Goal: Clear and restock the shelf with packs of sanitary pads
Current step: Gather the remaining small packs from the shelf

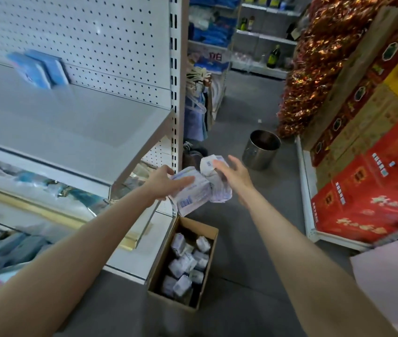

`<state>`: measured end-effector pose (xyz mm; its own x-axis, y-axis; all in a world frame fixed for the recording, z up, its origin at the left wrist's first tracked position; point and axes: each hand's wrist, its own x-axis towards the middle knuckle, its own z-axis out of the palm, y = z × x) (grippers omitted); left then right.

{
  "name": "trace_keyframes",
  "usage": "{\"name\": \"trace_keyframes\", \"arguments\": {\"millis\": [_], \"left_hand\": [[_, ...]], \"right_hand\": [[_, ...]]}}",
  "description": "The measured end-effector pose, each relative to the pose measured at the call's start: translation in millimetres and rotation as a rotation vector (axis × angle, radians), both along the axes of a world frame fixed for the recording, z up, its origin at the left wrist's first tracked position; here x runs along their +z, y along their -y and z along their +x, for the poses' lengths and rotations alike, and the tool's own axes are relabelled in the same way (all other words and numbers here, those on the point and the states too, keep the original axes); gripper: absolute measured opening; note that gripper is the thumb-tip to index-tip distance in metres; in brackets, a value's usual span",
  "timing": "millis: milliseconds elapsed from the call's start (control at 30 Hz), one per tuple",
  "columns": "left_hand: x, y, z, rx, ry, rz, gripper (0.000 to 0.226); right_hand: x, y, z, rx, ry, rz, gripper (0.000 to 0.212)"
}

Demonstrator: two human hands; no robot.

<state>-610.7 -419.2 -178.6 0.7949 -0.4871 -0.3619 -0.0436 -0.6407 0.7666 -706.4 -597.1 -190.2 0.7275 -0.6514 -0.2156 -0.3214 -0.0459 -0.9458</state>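
Both bare arms reach forward and slightly down, nearly straight, meeting past the right end of the grey metal shelf (71, 122). The left hand (165, 183) has its back turned up. Its thumb is on the far side and its fingers lie along the near face of a white-and-purple plastic pack of sanitary pads (192, 198), gripping it between them. The right hand (233, 175) shows its back to the camera, wrist bent a little inward. Its fingers curl over crumpled white plastic packs (217, 193), held touching the left hand's pack. Both loads hang in the air above an open brown cardboard box (159, 263), which stands on the grey floor at the shelf's foot. More white packs (186, 261) of the same kind lie jumbled inside the box. On the shelf, well to the left, two light-blue flat packs (37, 69) lean against the white pegboard back panel (96, 32). A shiny steel bucket (261, 149) stands farther down the aisle.
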Motion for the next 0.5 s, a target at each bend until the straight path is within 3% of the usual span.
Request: {"name": "trace_keyframes", "arguments": {"millis": [100, 200, 367, 500], "left_hand": [[-9.3, -4.3, 2.4, 0.011, -0.031, -0.014, 0.072], [-8.7, -8.1, 8.5, 0.079, -0.046, -0.151, 0.064], [26.2, -8.7, 14.8, 0.185, 0.066, -0.419, 0.046], [50.7, -20.4, 23.3, 0.263, 0.131, -0.522, 0.041]], "right_hand": [[-9.2, 8.4, 6.1, 0.001, -0.088, -0.013, 0.07], [-7.9, 14.3, 15.4, -0.05, -0.085, -0.058, 0.062], [21.8, 7.5, 38.0, -0.032, 0.01, -0.095, 0.053], [52.2, -8.6, 59.8, 0.041, 0.121, -0.094, 0.045]]}}
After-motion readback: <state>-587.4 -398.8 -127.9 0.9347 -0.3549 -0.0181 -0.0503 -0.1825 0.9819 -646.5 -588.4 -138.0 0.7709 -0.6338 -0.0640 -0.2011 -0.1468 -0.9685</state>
